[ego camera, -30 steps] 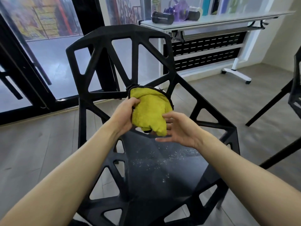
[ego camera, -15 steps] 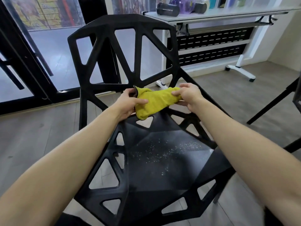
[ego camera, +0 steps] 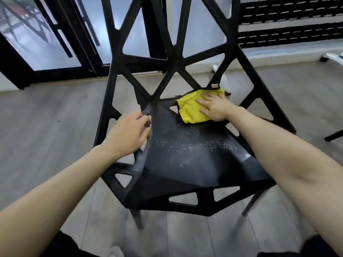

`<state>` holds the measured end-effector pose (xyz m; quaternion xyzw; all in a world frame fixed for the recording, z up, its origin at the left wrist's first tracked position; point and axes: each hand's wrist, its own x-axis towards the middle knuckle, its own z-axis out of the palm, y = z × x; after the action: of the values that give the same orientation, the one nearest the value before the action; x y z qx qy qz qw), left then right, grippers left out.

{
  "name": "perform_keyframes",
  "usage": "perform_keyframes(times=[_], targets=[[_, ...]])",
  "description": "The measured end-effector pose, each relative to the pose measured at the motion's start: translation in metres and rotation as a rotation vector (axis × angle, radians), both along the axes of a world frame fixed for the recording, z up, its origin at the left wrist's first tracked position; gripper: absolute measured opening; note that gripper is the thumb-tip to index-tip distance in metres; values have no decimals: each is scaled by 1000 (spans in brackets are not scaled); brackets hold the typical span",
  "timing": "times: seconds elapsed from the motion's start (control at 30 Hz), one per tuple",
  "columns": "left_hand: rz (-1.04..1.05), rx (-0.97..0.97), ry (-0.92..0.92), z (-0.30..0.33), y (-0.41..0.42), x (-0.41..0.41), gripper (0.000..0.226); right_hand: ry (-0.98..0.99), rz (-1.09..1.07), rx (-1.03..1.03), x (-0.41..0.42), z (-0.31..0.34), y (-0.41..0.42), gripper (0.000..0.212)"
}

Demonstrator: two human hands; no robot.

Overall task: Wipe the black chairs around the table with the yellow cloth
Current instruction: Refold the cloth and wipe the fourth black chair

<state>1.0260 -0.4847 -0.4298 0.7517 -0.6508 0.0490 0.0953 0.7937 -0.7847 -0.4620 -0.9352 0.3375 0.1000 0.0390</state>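
A person leans over a black chair [ego camera: 185,164], the right hand [ego camera: 215,110] spread flat with straight fingers pressing the yellow cloth [ego camera: 191,110] onto the seat's back right corner, just below the open-framed backrest. The left hand [ego camera: 128,136], fingers loosely curled and holding nothing, hovers at the seat's left edge; whether it touches is unclear. Wiping appears just begun: pale specks [ego camera: 187,145] lie across the seat's middle, so the next stroke likely calls for drawing the cloth forward over them.
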Motion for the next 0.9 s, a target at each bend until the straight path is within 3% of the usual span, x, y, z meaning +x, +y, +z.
perform_keyframes(times=[0.1, 0.27, 0.4, 0.5, 0.6, 0.67, 0.77, 0.9], targets=[[16, -36, -180, -15, 53, -14, 34, 1, -42, -36, 4, -9, 3, 63], [7, -183, -82, -24, 81, -19, 36, 67, -80, -202, 12, 6, 40, 66], [-21, -265, -107, -19, 69, -1, 38, 213, -69, -185, 24, 29, 84, 68], [0, -239, -136, -19, 59, 15, 38, 29, 127, -235, 16, 31, 76, 62], [24, -232, -104, -19, 56, 18, 36, -150, 224, 75, -5, 6, 75, 61], [36, -230, -87, -20, 57, 19, 36, -90, 198, 140, -16, -6, 81, 62], [36, -225, -82, -20, 57, 18, 37, 44, 64, 97, -41, -3, 90, 84], [-11, -222, -113, -22, 58, 15, 36, 169, -18, -168, -74, -1, 106, 117]])
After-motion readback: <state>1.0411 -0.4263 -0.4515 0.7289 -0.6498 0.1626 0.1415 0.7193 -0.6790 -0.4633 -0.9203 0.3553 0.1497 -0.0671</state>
